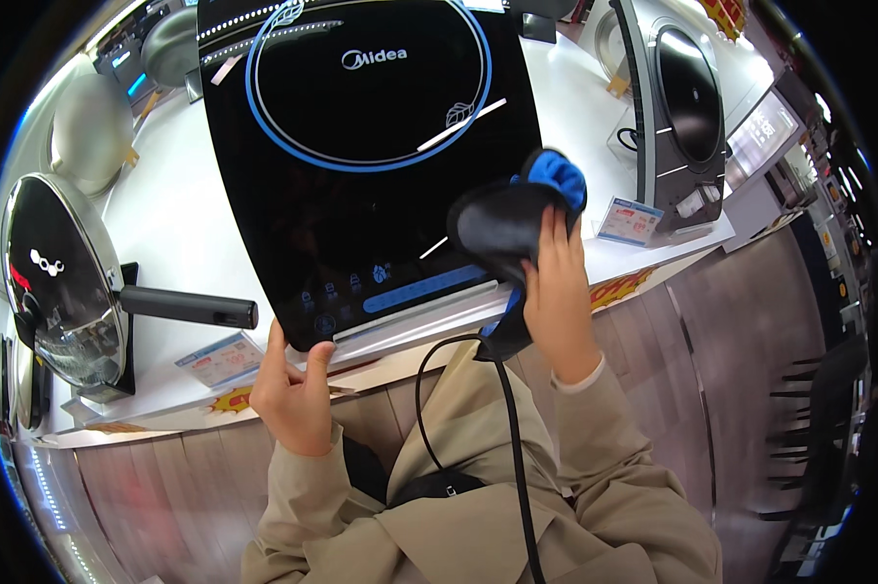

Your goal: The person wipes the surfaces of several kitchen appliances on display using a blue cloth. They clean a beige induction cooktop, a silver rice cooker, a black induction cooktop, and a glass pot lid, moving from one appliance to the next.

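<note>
Rectangular black glass cooktop, its seven-o'clock corner gripped by your left hand, black-and-blue padded cloth at four o'clock, held in your right hand

A smooth white display table carries a flat, rectangular black glass cooktop with a blue ring; contact beneath it is hidden. Left of it, a round, glossy black pan stands on edge; right of it, a dark glossy cooktop stands propped up. White-and-blue printed cards stand near the front edge.
</note>
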Motion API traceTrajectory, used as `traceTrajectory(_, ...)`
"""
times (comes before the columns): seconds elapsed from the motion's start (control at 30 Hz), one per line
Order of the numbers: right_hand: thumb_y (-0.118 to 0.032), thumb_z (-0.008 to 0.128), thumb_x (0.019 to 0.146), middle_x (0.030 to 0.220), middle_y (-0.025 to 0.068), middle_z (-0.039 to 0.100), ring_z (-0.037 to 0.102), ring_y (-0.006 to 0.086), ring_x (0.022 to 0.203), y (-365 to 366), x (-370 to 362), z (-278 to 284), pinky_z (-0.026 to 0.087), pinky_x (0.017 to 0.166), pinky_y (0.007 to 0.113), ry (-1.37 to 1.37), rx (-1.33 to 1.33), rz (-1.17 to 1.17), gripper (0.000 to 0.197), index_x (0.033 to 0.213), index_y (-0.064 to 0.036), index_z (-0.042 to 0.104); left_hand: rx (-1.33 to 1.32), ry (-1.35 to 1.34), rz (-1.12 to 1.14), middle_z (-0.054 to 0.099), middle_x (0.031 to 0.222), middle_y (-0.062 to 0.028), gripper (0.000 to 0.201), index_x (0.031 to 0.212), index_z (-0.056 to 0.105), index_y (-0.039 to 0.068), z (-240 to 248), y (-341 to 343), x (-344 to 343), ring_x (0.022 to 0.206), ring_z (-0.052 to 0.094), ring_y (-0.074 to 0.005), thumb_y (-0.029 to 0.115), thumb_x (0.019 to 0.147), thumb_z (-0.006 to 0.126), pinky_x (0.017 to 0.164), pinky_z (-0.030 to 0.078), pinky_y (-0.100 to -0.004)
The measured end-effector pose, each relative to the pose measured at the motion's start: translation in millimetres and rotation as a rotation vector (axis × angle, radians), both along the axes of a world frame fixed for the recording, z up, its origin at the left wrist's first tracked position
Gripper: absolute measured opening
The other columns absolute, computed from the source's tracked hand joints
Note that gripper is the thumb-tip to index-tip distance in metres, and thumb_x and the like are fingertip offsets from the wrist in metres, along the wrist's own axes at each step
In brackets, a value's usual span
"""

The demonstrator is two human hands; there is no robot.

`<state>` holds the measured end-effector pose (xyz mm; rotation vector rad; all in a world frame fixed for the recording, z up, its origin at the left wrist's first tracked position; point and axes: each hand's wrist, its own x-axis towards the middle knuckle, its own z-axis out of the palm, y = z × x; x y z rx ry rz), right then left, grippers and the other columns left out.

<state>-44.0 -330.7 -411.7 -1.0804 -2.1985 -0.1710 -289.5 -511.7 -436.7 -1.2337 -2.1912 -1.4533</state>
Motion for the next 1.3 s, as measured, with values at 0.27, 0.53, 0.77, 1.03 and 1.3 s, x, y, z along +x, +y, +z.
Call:
traceTrajectory(0.27,-0.019,0.063,0.095,0.150,0.0286,0.039,0.030,0.0524,0.140,40,-25,29,0.032,0.114,0.049,0.043,0.095,0.019,0.066,0.148,0.0094,0.034,-0.016,0.029,-0.016,0.049,0.053,-0.0047,0.064,0.128,0.065,-0.005,3,3,2,0.046,0.040,-0.0097,0.021,0.074,0.089,0.045,0.033,-0.0240)
traceTrajectory(0.53,-0.005,0.063,0.092,0.142,0.0230,0.053,0.044,0.0464,0.135,-23,-3,-12,0.039,0.110,0.046,-0.069,0.079,-0.097,0.052,0.141,0.0060,0.049,-0.006,0.087,-0.039,0.071,0.086,-0.0149,0.059,0.128,0.063,-0.004,8,0,1,0.052,0.051,-0.0144,0.020,0.078,0.085,0.049,0.044,-0.0260)
traceTrajectory(0.77,0.002,0.068,0.080,0.134,0.0215,0.059,0.047,0.0436,0.134,-11,-25,28,0.039,0.112,0.048,-0.137,0.125,0.248,0.053,0.132,0.0057,0.058,0.015,0.072,-0.032,0.057,0.063,-0.0095,0.063,0.131,0.062,-0.003,2,2,2,0.047,0.043,-0.0116,0.024,0.078,0.085,0.046,0.036,-0.0253)
traceTrajectory(1.03,-0.026,0.073,0.077,0.137,0.0199,0.055,0.040,0.0403,0.141,-30,-113,36,0.037,0.113,0.050,-0.209,0.244,0.574,0.067,0.133,0.0066,0.056,-0.036,0.035,-0.016,0.065,0.075,-0.0134,0.051,0.120,0.066,-0.002,4,3,5,0.051,0.055,-0.0213,0.019,0.077,0.084,0.052,0.045,-0.0328)
traceTrajectory(1.3,-0.030,0.063,0.089,0.137,0.0142,0.058,0.035,0.0305,0.146,-66,-116,26,0.032,0.117,0.045,-0.175,0.074,0.748,0.054,0.131,0.0029,0.059,-0.019,0.079,-0.095,0.068,0.085,-0.0176,0.028,0.100,0.069,0.005,-7,-4,-5,0.072,0.066,-0.0394,0.007,0.073,0.079,0.064,0.053,-0.0437)
